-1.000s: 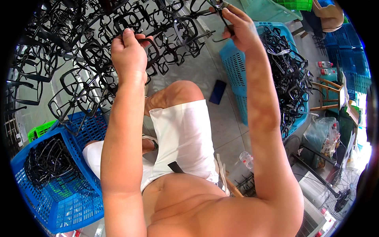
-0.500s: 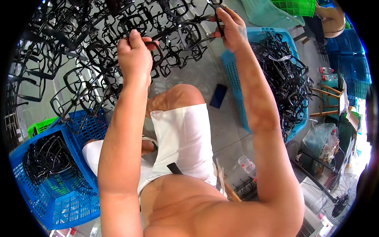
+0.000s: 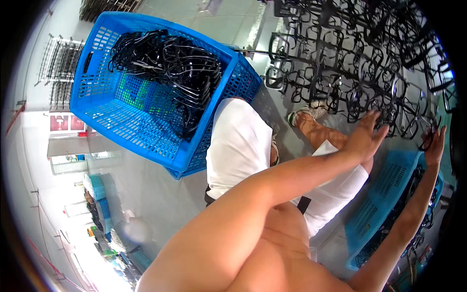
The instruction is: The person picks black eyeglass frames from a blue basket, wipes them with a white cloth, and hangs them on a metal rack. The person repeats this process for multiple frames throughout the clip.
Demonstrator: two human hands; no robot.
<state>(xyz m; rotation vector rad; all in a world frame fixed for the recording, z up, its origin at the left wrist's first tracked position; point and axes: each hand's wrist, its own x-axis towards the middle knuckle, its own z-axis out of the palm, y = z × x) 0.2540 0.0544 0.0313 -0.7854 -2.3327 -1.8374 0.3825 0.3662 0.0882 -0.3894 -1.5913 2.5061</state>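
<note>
Black eyeglass frames (image 3: 335,90) hang in rows on a rack at the upper right. My left hand (image 3: 366,138) is just below the nearest frames, its fingers apart and nothing visible in them. Farther right, my right hand (image 3: 434,148) is up at the rack's near right edge. A black glasses frame (image 3: 427,141) shows at its thumb and fingers, which seem to pinch it; part of the grip is hidden.
A large blue basket (image 3: 131,114) at the left holds a heap of black glasses parts (image 3: 170,68). Below my right hand stands a lighter blue basket (image 3: 372,209) with more black pieces. Metal racks (image 3: 63,70) stand at the far left.
The view has swung left, bringing the blue basket large into sight and moving the rack to the right. My left hand, earlier closed at a frame, now has its fingers spread.
</note>
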